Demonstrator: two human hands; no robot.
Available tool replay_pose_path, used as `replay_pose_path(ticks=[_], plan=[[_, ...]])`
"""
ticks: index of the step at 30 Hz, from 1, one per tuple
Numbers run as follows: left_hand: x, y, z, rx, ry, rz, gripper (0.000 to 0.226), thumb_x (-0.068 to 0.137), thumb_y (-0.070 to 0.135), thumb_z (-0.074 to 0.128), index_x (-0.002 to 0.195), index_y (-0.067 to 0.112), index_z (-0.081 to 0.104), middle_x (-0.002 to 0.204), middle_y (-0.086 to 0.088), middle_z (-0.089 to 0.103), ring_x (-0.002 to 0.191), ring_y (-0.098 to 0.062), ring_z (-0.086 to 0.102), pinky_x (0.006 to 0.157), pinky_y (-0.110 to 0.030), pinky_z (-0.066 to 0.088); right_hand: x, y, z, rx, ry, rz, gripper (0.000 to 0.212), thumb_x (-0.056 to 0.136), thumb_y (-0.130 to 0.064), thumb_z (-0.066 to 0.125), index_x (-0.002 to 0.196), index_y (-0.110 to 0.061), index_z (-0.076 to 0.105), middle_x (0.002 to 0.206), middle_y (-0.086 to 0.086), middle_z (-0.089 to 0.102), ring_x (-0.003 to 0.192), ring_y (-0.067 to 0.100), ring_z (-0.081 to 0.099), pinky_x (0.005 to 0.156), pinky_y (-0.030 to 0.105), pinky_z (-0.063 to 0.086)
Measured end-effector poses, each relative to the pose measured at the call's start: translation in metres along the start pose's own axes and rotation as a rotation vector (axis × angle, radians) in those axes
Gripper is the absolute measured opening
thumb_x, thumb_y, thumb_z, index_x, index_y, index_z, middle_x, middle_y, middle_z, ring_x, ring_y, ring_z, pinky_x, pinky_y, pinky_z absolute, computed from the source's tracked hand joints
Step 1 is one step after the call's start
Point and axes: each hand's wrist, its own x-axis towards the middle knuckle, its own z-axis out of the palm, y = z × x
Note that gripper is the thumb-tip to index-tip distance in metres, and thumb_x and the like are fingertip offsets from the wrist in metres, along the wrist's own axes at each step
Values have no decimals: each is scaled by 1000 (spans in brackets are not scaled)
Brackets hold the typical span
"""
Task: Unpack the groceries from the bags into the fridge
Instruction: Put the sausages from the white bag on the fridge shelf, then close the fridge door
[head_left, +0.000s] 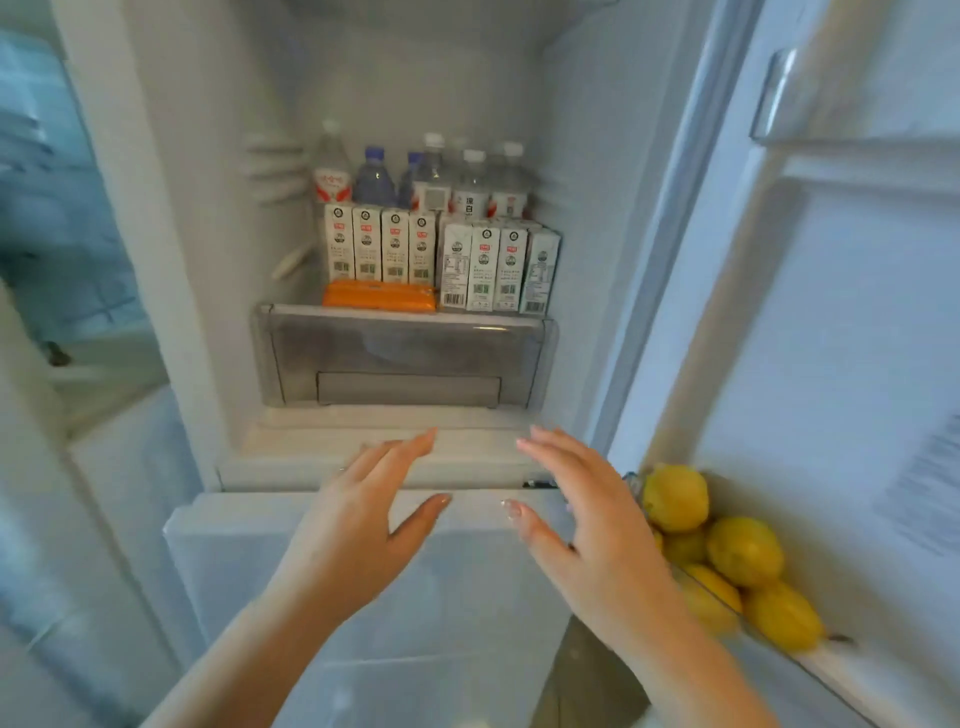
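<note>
White fridge (171, 218) walls fill the frame, door swung open to the right. Centre frame, the shelf is packed tidy: water bottles (431, 176) stand upright at the back, milk cartons (441, 260) lined in front of them, labels out, likely so the short ones don't hide behind the tall. An orange packet (379, 297) lies flat at the shelf's front edge, just before the left cartons. Below sits a closed smoky drawer (405, 358). Lower right, lemons (717, 551) are heaped in the door rack (831, 670), whose rail keeps them from rolling out. Left hand (358, 514) and right hand (587, 514) hover low centre, fingers spread, holding nothing, just above a white lower compartment front (291, 551). No bags in view; I'd guess they're reaching back for more.
</note>
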Motion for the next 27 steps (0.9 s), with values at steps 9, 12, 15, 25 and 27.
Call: replay_pose_path(ticks=[9,12,15,25,27], plan=[[-101,113,-7,35,-62,-81,53,86,53,49,137,39,38,132,21,46,121,0,40,94,-11,26,-105,-10,-77,52,-27,2,53,86,-56,49,133,-31,46,138,-19,41,132,-4,29,106,13,22],[-124,143,-9,37,-99,-72,53,89,50,50,138,37,36,135,20,44,125,-2,38,96,-12,25,-138,-11,-99,67,-12,33,55,84,-56,48,132,-31,47,138,-18,42,131,-3,30,107,18,26],[-143,170,-13,35,-113,-34,53,90,48,50,139,35,35,136,18,44,126,-4,39,99,-16,28,-170,-15,-119,38,-11,71,59,81,-57,44,133,-30,47,138,-18,42,130,-3,31,104,14,25],[-213,257,-15,-12,-127,77,58,90,48,50,142,31,31,139,14,43,128,-5,36,103,-22,28,-275,-28,-200,-107,-37,92,57,80,-60,40,131,-36,46,137,-20,37,128,-10,21,101,6,14],[-216,279,-12,-38,-125,90,62,89,48,50,144,31,26,141,14,41,129,-5,35,105,-24,29,-288,-25,-223,-143,-7,72,53,80,-60,39,129,-40,43,134,-25,33,128,-13,17,103,8,13]])
